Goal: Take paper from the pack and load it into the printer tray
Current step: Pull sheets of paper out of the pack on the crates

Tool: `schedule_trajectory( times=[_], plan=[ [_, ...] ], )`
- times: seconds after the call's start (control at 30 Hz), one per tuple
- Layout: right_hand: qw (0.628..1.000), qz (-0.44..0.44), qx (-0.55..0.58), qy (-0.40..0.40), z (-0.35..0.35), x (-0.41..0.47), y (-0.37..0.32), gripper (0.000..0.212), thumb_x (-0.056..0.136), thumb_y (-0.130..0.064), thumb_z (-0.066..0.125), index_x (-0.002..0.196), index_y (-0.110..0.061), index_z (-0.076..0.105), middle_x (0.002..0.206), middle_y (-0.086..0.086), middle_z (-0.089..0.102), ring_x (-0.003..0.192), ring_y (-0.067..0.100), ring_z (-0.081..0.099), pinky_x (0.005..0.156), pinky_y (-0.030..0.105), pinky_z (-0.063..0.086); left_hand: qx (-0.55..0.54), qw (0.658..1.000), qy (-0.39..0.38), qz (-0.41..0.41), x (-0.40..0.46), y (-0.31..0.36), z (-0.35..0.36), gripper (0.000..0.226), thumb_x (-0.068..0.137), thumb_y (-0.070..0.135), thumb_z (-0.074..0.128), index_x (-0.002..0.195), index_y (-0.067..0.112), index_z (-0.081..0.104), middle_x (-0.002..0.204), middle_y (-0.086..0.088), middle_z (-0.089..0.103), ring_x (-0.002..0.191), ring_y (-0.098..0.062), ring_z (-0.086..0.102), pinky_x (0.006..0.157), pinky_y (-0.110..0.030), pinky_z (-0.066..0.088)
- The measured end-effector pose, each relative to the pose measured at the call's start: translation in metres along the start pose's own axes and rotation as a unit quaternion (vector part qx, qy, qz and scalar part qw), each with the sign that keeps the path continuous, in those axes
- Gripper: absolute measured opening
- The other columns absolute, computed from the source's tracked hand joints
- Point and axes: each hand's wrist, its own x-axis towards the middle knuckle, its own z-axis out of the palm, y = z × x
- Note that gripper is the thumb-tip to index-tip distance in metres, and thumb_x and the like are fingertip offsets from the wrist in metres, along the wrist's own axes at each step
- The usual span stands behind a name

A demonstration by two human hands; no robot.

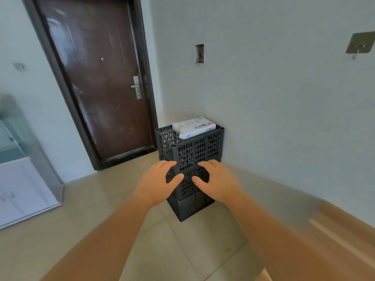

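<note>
The left hand (160, 180) and right hand (218, 180) are shown spread wide and empty, raised in front of stacked black crates (190, 157). At twelve o'clock from the hands, the paper pack (194, 126) is seen lying flat on the top crate, against the wall. The pack would best be gripped at both short ends and lifted level. No printer is visible; the pack's opening cannot be made out.

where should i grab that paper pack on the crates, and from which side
Take the paper pack by its two short ends, one hand each, reaching from the front over the crate stack. It lies flat with its long edge facing you, the wall close behind, so both ends are free. Both the left hand and right hand are open and empty.
</note>
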Motion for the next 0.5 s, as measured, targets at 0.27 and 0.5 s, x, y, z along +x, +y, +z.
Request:
schedule_trajectory(
  times=[0.27, 0.5],
  plan=[
    [1.0, 0.002, -0.013, -0.014, 0.076, 0.16, -0.051, 0.064, 0.086, -0.064, 0.044, 0.141, -0.029, 0.042, 0.144, -0.003, 0.045, 0.131, 0.02, 0.041, 0.104, 0.045, 0.041, 0.02, 1.0, -0.01, -0.001, 0.112, -0.146, -0.024, 0.061, 0.089, 0.062, 0.04, 0.14, 0.029, 0.04, 0.144, 0.005, 0.043, 0.134, -0.015, 0.038, 0.111, -0.042, 0.032],
    [1.0, -0.007, -0.016, -0.019, 0.125, 0.284, -0.079, 0.061, 0.087, -0.059, 0.048, 0.139, -0.026, 0.045, 0.14, -0.002, 0.048, 0.128, 0.02, 0.043, 0.102, 0.044, 0.042, 0.028, 1.0, -0.014, -0.002, 0.203, -0.24, -0.038, 0.058, 0.09, 0.06, 0.04, 0.139, 0.029, 0.041, 0.143, 0.005, 0.044, 0.133, -0.016, 0.038, 0.111, -0.043, 0.03]
  ],
)
